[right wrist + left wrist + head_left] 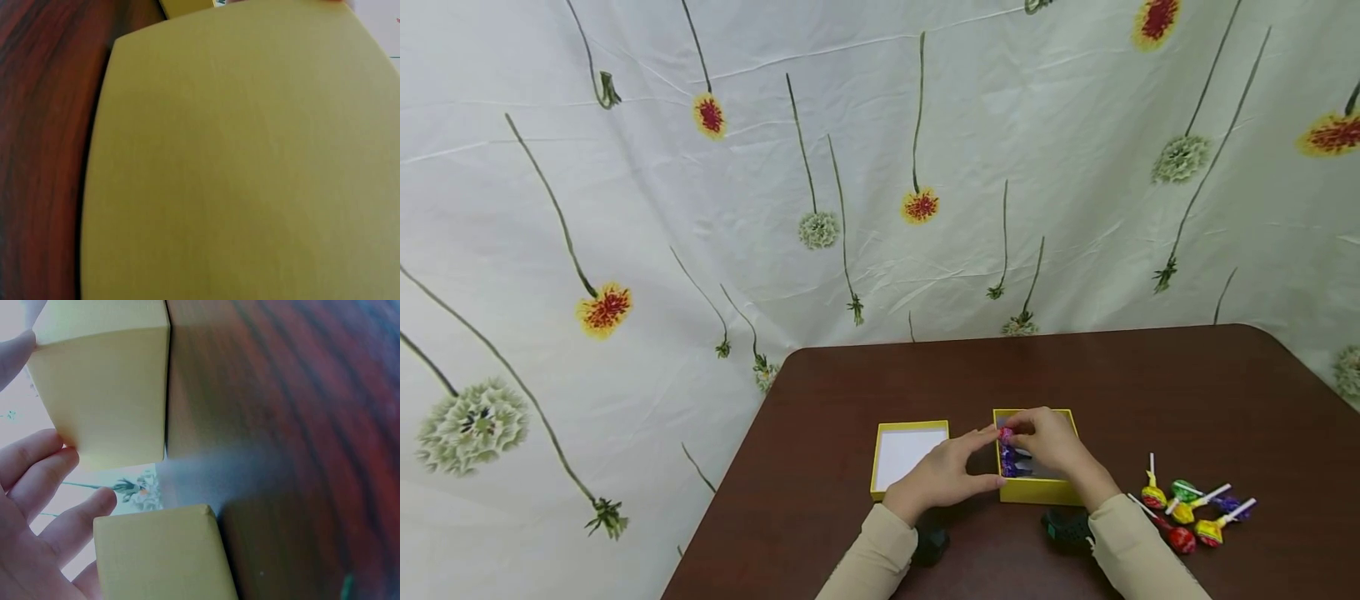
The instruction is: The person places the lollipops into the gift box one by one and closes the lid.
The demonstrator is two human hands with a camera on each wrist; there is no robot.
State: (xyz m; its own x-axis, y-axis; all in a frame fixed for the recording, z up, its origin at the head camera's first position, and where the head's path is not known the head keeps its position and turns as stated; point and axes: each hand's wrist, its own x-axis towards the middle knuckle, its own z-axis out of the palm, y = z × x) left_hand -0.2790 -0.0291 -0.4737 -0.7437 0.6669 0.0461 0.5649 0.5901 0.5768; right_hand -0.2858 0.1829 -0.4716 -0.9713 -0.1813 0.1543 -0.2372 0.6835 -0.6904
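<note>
A yellow box point(1041, 492) stands on the table with its top uncovered, holding purple-wrapped lollipops point(1009, 461) along its left side. My right hand point(1051, 440) reaches into it and pinches a pink-and-purple lollipop point(1005, 434) at the far left corner. With fingers extended, my left hand point(946, 473) touches the box's left wall, its thumb at the near left corner. In the left wrist view, the fingertips of the left hand point(37, 494) rest along the box's upper edge point(106, 394). The box's yellow side point(237, 150) fills most of the right wrist view.
A yellow lid point(913, 454) with a white inside lies left of the box, close behind the left hand. Several loose lollipops, among them a red one point(1182, 540) and a green one point(1183, 490), lie right of the right forearm. A flower-printed cloth point(865, 167) hangs behind the brown table point(835, 400).
</note>
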